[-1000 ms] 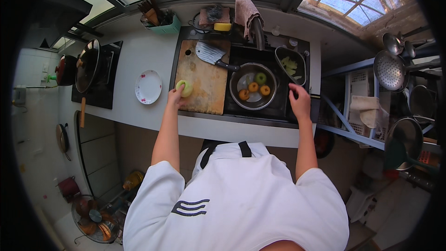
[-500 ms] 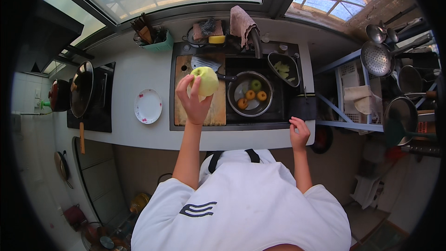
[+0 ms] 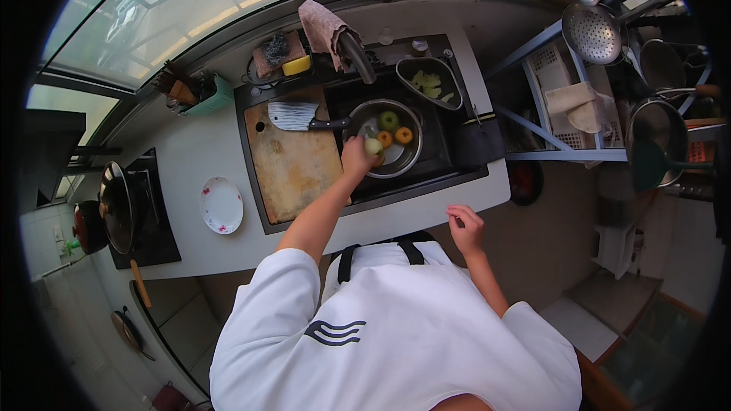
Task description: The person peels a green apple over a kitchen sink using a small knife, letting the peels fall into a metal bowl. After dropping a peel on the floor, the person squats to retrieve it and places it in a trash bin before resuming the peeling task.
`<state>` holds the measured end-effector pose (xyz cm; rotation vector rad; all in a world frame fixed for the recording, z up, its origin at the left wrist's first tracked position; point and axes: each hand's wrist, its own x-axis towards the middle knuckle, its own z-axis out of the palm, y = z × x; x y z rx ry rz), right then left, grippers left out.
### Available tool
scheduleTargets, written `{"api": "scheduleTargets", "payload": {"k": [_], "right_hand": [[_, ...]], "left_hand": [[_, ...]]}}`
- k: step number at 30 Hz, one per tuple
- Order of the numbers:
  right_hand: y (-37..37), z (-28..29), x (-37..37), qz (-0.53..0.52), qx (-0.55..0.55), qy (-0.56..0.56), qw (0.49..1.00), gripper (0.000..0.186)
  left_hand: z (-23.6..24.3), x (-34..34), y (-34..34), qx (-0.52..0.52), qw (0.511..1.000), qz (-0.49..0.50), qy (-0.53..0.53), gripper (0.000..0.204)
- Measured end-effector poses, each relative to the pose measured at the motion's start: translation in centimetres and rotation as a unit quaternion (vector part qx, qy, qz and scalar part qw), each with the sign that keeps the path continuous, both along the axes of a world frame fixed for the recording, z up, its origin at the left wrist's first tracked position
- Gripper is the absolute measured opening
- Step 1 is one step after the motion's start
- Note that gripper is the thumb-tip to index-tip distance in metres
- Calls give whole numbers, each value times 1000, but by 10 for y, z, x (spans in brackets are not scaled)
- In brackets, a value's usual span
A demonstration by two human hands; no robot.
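Observation:
My left hand (image 3: 355, 156) reaches down over the near left side of the metal bowl (image 3: 415, 156) and is closed on a pale yellow-green peeled apple (image 3: 373, 146). Inside the bowl, beside it, lie a green apple (image 3: 389, 121) and small orange fruits (image 3: 403, 135), one partly hidden by the hand. The bowl stands in the dark sink (image 3: 444, 158). My right hand (image 3: 466, 230) hangs beyond the counter's front edge with its fingers curled in and nothing visible in them. A cleaver (image 3: 292, 116) lies across the top of the wooden cutting board (image 3: 293, 164), its handle pointing to the bowl.
A basket (image 3: 430, 81) with pale green peelings sits at the sink's far right. The faucet (image 3: 358, 58) carries a draped cloth. Left on the counter are a white floral plate (image 3: 221, 205), a green utensil holder (image 3: 213, 97) and a lidded pan (image 3: 119, 207) on the stove.
My left hand has moved right and down with the peeled apple, from above the cutting board into the bowl. The view has turned. My right hand stays off the counter's front edge.

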<state>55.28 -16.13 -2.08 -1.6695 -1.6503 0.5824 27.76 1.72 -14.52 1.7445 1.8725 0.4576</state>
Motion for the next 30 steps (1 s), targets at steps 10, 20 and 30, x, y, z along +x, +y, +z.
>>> {"api": "scheduleTargets", "payload": {"k": [10, 20, 30], "right_hand": [[-41, -14, 32, -159, -15, 12, 987, 16], [-13, -11, 31, -126, -30, -30, 991, 15], [117, -42, 92, -146, -17, -213, 966, 32]], "left_hand": [[-73, 24, 54, -40, 980, -119, 157, 35], [-128, 89, 126, -216, 970, -104, 41, 81], [-91, 74, 105, -176, 931, 202, -247, 59]]}}
